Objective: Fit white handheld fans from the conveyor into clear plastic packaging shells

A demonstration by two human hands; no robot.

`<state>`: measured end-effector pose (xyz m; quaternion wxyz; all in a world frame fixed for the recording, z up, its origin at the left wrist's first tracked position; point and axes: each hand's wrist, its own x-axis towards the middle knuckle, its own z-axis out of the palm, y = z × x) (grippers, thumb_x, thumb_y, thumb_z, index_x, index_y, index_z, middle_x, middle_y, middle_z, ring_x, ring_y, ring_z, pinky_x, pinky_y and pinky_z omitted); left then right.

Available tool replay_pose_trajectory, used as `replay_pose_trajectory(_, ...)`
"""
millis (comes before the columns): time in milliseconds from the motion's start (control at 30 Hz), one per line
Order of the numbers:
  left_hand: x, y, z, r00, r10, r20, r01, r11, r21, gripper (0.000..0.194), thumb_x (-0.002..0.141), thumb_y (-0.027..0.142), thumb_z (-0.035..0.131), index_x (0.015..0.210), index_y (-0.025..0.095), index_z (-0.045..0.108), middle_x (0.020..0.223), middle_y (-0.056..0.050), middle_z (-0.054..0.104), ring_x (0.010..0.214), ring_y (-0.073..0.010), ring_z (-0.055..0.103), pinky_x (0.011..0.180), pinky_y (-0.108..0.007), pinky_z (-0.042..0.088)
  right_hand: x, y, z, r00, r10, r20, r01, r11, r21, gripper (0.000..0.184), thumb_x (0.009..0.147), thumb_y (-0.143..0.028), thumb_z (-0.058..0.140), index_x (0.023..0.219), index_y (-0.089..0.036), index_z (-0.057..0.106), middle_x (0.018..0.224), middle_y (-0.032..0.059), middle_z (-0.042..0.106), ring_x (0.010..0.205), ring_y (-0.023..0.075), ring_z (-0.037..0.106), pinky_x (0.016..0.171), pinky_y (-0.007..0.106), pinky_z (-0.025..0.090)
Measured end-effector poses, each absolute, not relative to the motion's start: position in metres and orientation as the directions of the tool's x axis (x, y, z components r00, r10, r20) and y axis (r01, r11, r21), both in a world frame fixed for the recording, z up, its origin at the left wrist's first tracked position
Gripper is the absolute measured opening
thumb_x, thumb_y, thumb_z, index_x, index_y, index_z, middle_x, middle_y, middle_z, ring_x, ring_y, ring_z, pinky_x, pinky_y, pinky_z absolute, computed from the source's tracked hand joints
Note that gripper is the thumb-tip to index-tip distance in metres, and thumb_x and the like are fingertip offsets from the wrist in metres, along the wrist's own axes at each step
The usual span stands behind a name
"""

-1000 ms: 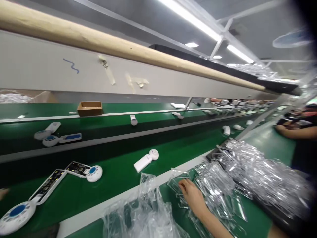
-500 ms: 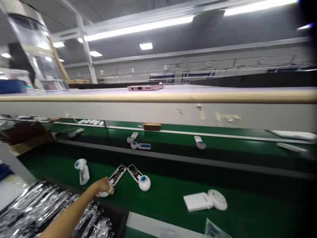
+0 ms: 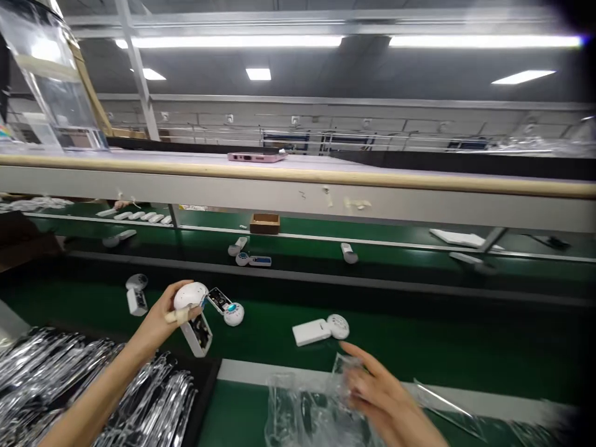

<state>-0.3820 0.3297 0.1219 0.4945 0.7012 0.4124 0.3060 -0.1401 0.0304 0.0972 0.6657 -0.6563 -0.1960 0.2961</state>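
A left hand [image 3: 170, 313] grips a white plastic device [image 3: 192, 294] by its smooth, domed head, the rectangular body angled downward below the fingers and open to show a dark circuit board. Three more devices lie on the near stretch of the green worktop [image 3: 274, 354]: an opened unit [image 3: 233, 314] with a blue-centered round head, just right of the held one; a second unit [image 3: 136, 297] to the left; and a third unit [image 3: 311, 332], its blocky white body board-free on the visible face, near the right hand [image 3: 372, 388]. That hand, blurred, has its index finger extended beside the third unit's disc-shaped head; whether it grasps the crinkled, transparent plastic bag [image 3: 298, 410] beneath cannot be told. Glossy clear strips [image 3: 158, 403], too many to count, fill one black tray [image 3: 208, 388] at lower left. One brown box [image 3: 265, 224] sits farther back.
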Motion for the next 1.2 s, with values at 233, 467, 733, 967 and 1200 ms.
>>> replay_pose_trajectory(233,-0.359,0.202,0.097,0.570,0.735,-0.368,-0.451,0.654,0.608,0.041,0.050,0.035,0.082,0.081,0.017,0.062,0.085,-0.008,0.071,0.078,-0.0280,0.065,0.079,-0.048,0.051,-0.171,0.104,0.118,0.573,0.783,-0.242,-0.671,0.279,-0.687,0.060,0.062,-0.018,0.077,0.117,-0.019,0.052,0.065,-0.0063,0.056,0.061,0.0088,0.052,0.064,0.025,0.049)
replay_pose_trajectory(467,-0.353,0.154,0.093,0.683,0.593,-0.427,-0.509,0.805,0.303,0.093,0.050,0.040,0.083,0.130,0.019,0.040,0.102,-0.014,0.069,0.089,-0.0340,0.066,0.083,-0.048,0.050,-0.194,0.102,0.113,0.623,0.744,-0.242,-0.628,0.292,-0.721,0.046,0.061,-0.025,0.077,0.102,-0.018,0.058,0.067,-0.0038,0.058,0.066,0.0112,0.056,0.070,0.029,0.052)
replay_pose_trajectory(733,-0.350,0.163,0.106,0.676,0.570,-0.467,-0.468,0.822,0.325,0.046,0.060,0.027,0.079,0.094,0.020,0.050,0.096,-0.013,0.068,0.092,-0.0374,0.065,0.073,-0.046,0.052,-0.198,0.080,0.095,0.351,0.761,0.545,0.860,-0.032,-0.510,0.060,0.078,-0.004,0.036,0.135,-0.020,0.036,0.140,0.0102,0.039,0.131,0.0304,0.030,0.102,0.054,0.034)
replay_pose_trajectory(967,-0.347,0.161,0.116,0.727,0.485,-0.485,-0.403,0.874,0.270,0.032,0.072,0.026,0.071,0.095,0.019,0.050,0.088,-0.009,0.068,0.080,-0.0319,0.068,0.062,-0.040,0.052,-0.170,0.076,0.151,-0.515,0.808,0.286,0.837,0.401,0.373,0.049,0.085,-0.005,0.039,0.133,-0.011,0.037,0.137,0.0122,0.044,0.130,0.0264,0.031,0.107,0.048,0.028)
replay_pose_trajectory(1200,-0.348,0.160,0.116,0.750,0.476,-0.459,-0.367,0.877,0.310,0.030,0.069,0.029,0.073,0.089,0.016,0.054,0.086,-0.009,0.069,0.082,-0.0327,0.067,0.063,-0.040,0.053,-0.167,0.078,0.160,-0.577,0.809,0.112,0.770,0.492,0.406,0.020,0.085,-0.005,0.039,0.089,-0.013,0.057,0.079,0.0053,0.063,0.073,0.0181,0.058,0.086,0.037,0.046)
